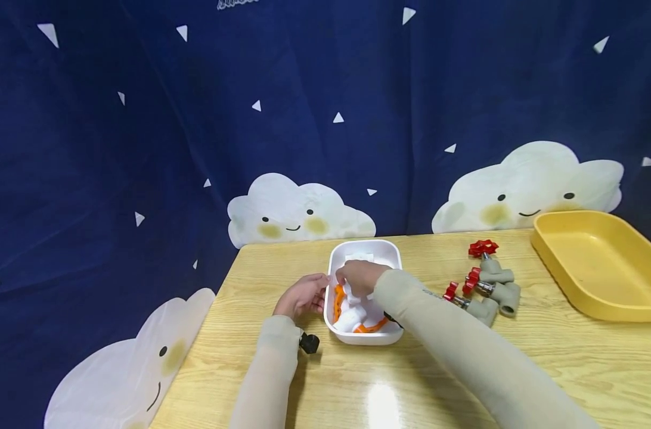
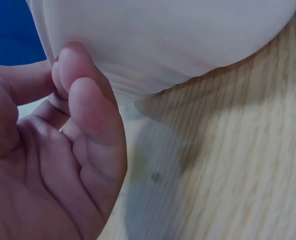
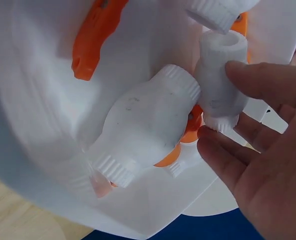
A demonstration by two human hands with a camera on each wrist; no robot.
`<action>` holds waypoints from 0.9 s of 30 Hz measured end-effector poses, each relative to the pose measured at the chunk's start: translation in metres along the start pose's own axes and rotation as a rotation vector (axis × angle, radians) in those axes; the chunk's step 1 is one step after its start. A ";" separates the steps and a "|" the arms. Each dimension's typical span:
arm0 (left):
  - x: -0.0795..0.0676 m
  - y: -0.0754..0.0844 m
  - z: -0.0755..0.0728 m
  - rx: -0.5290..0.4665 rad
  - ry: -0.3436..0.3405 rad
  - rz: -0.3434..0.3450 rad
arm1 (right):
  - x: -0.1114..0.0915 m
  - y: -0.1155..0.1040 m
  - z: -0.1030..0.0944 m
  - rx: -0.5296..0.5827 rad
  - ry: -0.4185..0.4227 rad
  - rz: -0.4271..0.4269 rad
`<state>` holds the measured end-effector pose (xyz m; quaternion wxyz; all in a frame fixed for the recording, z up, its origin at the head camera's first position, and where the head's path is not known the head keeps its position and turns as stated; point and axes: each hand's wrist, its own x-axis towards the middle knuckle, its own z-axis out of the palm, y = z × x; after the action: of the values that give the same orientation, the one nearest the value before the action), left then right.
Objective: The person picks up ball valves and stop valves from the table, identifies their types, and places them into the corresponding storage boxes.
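My right hand (image 1: 362, 277) reaches into a white plastic bin (image 1: 364, 338). Thumb and fingers grip a white plastic pipe valve (image 3: 221, 75) with ribbed ends, its open end facing the camera in the right wrist view. Beside it in the bin lies a larger white ball valve (image 3: 145, 120) with a bulging middle. An orange valve handle (image 3: 94, 40) lies along the bin's inner wall, and more orange and white parts show around the held valve. On the bin's left side my left hand (image 1: 306, 293) pinches the rim, fingertips against the outer wall.
Right of the bin, several grey pipe valves (image 1: 505, 293) with red handwheels lie together on the wooden table (image 1: 272, 268). A yellow tray (image 1: 599, 262) stands at the table's right edge. A dark blue curtain (image 1: 325, 143) with clouds hangs behind.
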<state>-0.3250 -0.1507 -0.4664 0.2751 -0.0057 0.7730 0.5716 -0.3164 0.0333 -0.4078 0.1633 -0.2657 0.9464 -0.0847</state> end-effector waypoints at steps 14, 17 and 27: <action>0.001 -0.001 -0.001 0.005 -0.027 0.019 | -0.013 -0.004 -0.002 0.059 0.012 -0.054; 0.001 -0.001 -0.002 -0.001 -0.026 0.016 | -0.015 -0.004 -0.003 0.072 0.021 -0.072; 0.000 -0.001 -0.001 -0.002 -0.038 0.029 | -0.035 0.004 -0.013 0.111 0.226 -0.187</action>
<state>-0.3252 -0.1522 -0.4673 0.2816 0.0161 0.7669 0.5764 -0.2948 0.0558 -0.3873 0.0614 -0.3317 0.9238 -0.1811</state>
